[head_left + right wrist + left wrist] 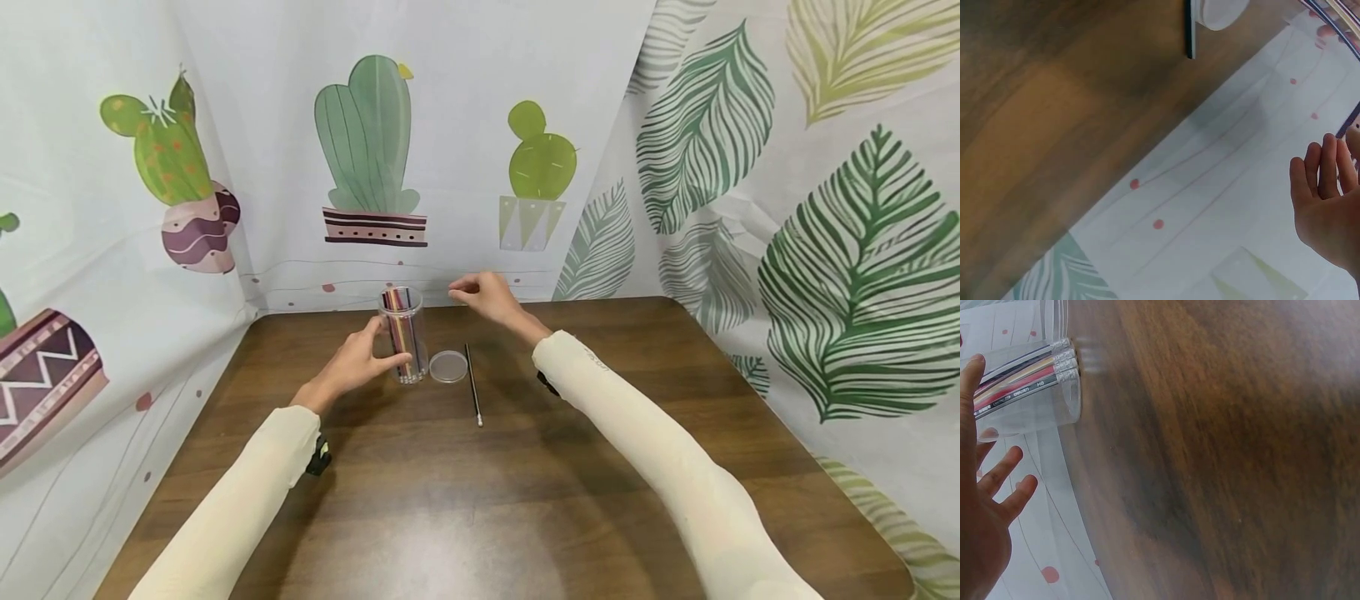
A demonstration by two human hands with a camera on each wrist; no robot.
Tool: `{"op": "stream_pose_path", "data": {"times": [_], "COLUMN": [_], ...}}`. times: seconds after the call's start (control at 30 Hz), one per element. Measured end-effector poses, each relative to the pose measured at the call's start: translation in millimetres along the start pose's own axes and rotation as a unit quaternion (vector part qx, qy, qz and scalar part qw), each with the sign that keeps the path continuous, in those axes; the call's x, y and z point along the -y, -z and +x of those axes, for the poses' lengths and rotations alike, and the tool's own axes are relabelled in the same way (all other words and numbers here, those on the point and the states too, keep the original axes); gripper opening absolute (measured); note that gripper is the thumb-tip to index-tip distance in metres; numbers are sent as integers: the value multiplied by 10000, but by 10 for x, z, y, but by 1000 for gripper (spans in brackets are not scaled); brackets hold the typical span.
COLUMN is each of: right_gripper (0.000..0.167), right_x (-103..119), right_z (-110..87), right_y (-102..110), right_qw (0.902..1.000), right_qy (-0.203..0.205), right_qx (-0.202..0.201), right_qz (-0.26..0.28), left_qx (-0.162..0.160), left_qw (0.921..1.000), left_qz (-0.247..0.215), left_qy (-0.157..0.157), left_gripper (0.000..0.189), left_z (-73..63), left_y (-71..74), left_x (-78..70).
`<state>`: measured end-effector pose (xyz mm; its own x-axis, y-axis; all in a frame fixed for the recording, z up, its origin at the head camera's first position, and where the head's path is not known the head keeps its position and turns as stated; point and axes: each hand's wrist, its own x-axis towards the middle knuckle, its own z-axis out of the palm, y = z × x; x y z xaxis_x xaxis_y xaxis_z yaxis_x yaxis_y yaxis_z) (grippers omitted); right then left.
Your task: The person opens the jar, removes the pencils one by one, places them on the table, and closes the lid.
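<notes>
Clearly, the widest room for moving is on the near part of the tabletop (465, 500), where the brown wood spreads between the two sleeves (232, 500). The far edge of the tabletop runs close before a printed cloth (457, 150), and the corners of this edge are rounded. A transparent container (417, 342) stands upright, left of the middle and nearer to the far edge than to the person, with several coloured pencils (400, 312) inside. Just to the right of its base lies a round transparent lid (448, 367), and next to the lid is a dark pencil (473, 387), with its eraser end toward the person; if these two touch, I cannot tell. The left hand (352, 360) has its grip moderately wide on the container: the thumb lies across the near side and a finger is at the left side, while the lower fingers are spread. The right hand (491, 297) is raised by the far edge, with fingers gently bent and near together, and nothing is seen within this grip.
</notes>
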<state>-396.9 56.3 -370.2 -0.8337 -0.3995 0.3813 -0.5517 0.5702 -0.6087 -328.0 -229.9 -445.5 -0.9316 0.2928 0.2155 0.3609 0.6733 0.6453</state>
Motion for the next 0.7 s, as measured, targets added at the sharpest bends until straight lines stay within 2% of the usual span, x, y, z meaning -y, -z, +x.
{"op": "stream_pose_path", "data": {"times": [0.4,0.7], "right_gripper": [17,16], "right_x": [297,491], "right_z": [135,204], "right_y": [57,-7], "right_qw": [9997,9992], "right_qy": [199,373], "right_qx": [-83,109], "right_qz": [126,92], "left_qx": [9,68], "left_qw": [10000,9999], "left_qz": [37,75], "left_qy": [17,73], "left_gripper": [92,91], "left_z": [9,-2], "left_y": [5,37], "left_x": [-3,-57]}}
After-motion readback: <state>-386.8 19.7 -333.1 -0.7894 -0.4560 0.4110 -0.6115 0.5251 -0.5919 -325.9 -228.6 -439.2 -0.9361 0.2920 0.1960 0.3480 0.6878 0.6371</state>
